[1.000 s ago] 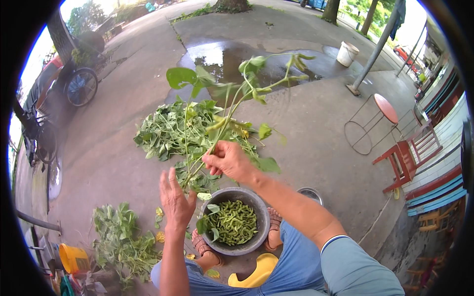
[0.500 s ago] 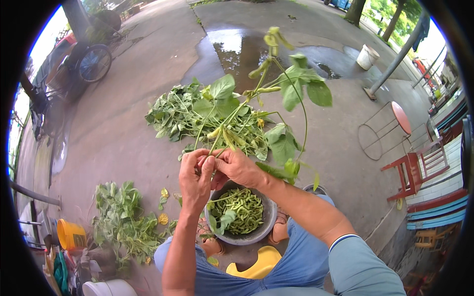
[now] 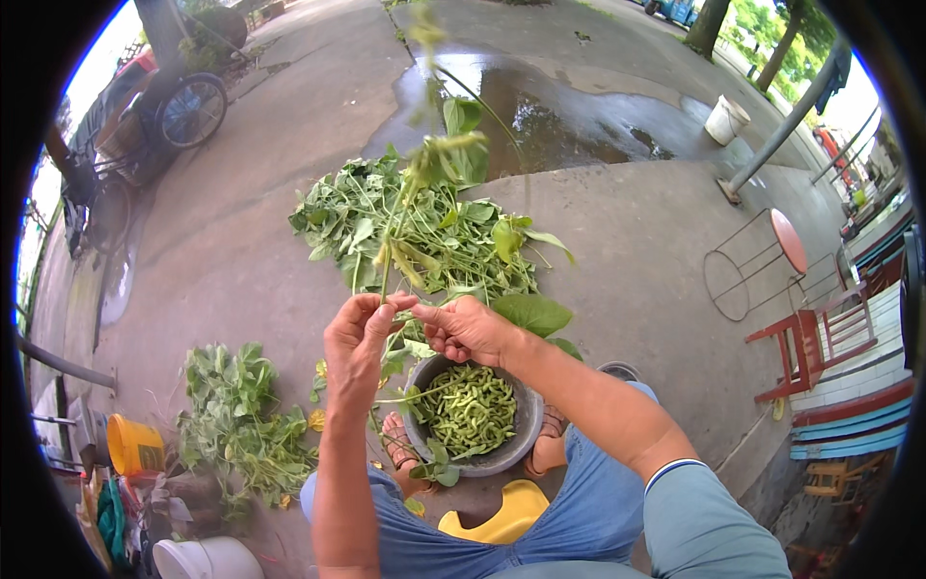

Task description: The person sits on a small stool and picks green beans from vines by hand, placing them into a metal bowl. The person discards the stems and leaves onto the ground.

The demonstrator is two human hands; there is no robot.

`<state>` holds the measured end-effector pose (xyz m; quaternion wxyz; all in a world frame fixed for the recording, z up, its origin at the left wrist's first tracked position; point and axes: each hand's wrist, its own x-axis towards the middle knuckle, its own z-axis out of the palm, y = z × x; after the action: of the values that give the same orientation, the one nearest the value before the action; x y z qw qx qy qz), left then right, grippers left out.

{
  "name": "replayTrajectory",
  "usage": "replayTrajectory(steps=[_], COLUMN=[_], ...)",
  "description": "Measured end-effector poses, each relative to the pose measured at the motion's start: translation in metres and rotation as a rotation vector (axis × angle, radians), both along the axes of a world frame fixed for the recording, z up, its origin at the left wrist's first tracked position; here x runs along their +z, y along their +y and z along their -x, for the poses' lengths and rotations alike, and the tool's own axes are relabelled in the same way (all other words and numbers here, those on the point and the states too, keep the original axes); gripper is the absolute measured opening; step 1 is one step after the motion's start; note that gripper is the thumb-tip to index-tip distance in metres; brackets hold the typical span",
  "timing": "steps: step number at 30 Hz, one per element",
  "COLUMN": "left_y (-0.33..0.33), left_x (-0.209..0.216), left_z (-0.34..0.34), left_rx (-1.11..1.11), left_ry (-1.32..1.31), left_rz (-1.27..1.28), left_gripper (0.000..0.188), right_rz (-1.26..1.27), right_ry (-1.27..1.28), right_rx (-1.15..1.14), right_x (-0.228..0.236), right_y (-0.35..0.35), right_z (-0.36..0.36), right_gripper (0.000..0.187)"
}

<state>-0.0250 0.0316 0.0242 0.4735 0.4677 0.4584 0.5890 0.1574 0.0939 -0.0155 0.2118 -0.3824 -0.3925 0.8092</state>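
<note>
Upright over the basin stands a soybean plant (image 3: pixel 400 232) with green pods and leaves, its top blurred. My left hand (image 3: pixel 359 338) pinches its stem near the lower end. Close beside those fingertips, my right hand (image 3: pixel 465 330) has its thumb and fingers closed together; whatever they hold is hidden. A broad green leaf (image 3: pixel 533 315) shows just beyond my right hand. Below both hands, between my feet, a grey basin (image 3: pixel 530 429) holds many picked soybean pods (image 3: pixel 470 413). A leafy sprig (image 3: pixel 439 466) hangs at the basin's near left rim.
A heap of soybean plants (image 3: pixel 362 207) lies ahead, and another pile (image 3: pixel 241 415) at left. A yellow bucket (image 3: pixel 135 444) and white bucket (image 3: pixel 207 560) stand at lower left. Right are a round stool (image 3: pixel 788 241) and red wooden chair (image 3: pixel 796 352). A puddle (image 3: pixel 559 116) spreads farther off.
The plant has swung left and more upright. My left hand has shifted slightly left; my right hand has drawn a little apart from it. Some leafy side stems on the right are gone from the plant.
</note>
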Motion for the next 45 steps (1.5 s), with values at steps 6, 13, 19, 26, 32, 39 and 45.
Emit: replayTrajectory(steps=[6,13,19,26,32,39,45], left_y=[-0.01,-0.011,-0.008,-0.005,-0.002,-0.008,-0.008], left_x=[0.006,-0.004,-0.014,-0.013,-0.014,-0.007,-0.006], left_z=[0.004,-0.024,-0.034,-0.037,-0.039,-0.037,-0.036], left_rx=[-0.084,0.059,0.172,0.237,0.079,-0.099,-0.095], left_ry=[-0.065,0.319,0.766,0.929,0.664,0.628,0.617], left_rz=[0.048,-0.054,-0.334,-0.4,-0.361,-0.274,-0.231], left_gripper=[0.024,0.022,0.02,0.019,0.021,0.022,0.018], right_rz=[-0.4,-0.477,-0.596,-0.57,-0.258,-0.279,-0.313], right_ry=[-0.269,0.211,-0.08,-0.161,0.403,0.362,0.339], right_rx=[0.075,0.001,0.04,-0.004,0.192,0.26,0.123], right_x=[0.053,0.078,0.069,0.063,0.069,0.067,0.067], right_y=[0.006,0.016,0.024,0.025,0.028,0.032,0.022], right_z=[-0.018,-0.036,-0.048,-0.058,-0.072,-0.075,-0.069], right_gripper=[0.042,0.106,0.085,0.074,0.076,0.06,0.062])
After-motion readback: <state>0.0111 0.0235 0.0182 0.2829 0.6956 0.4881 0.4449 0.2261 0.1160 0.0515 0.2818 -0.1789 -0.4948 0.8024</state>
